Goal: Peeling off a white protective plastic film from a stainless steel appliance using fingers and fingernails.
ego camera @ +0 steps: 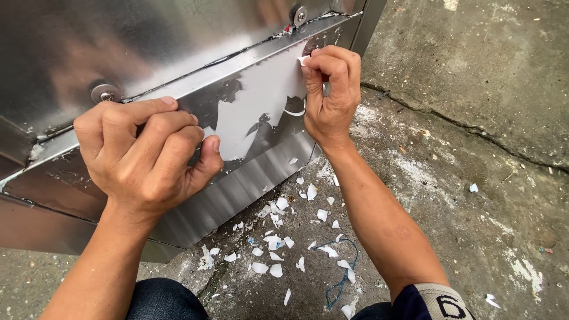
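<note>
The left hand [145,157] rests curled against the brushed steel strip [249,178] of a stainless-steel panel [118,47], knuckles up, fingers bent inward with their tips pressed to the metal and the thumb tucked low on the right; it grasps nothing that can be seen. The right hand [331,95] reaches up from a long bare forearm, fingers bunched tight, thumb and forefinger pinching a small flap of white protective film [261,101] at its upper right corner. That film lies as a ragged patch on the strip between the two hands, with torn dark gaps of bare metal inside it.

Above the strip a thin dark seam runs along the panel, with one round bolt and washer [105,93] over the left hand and another [300,15] near the top corner. White film scraps [275,240] litter the cracked concrete ground [474,195] below the panel's lower edge, beside a loop of blue string [344,278].

The panel ends at a vertical edge just right of the right hand; beyond it the concrete lies open. The person's knees in dark trousers [163,299] sit close under the forearms.
</note>
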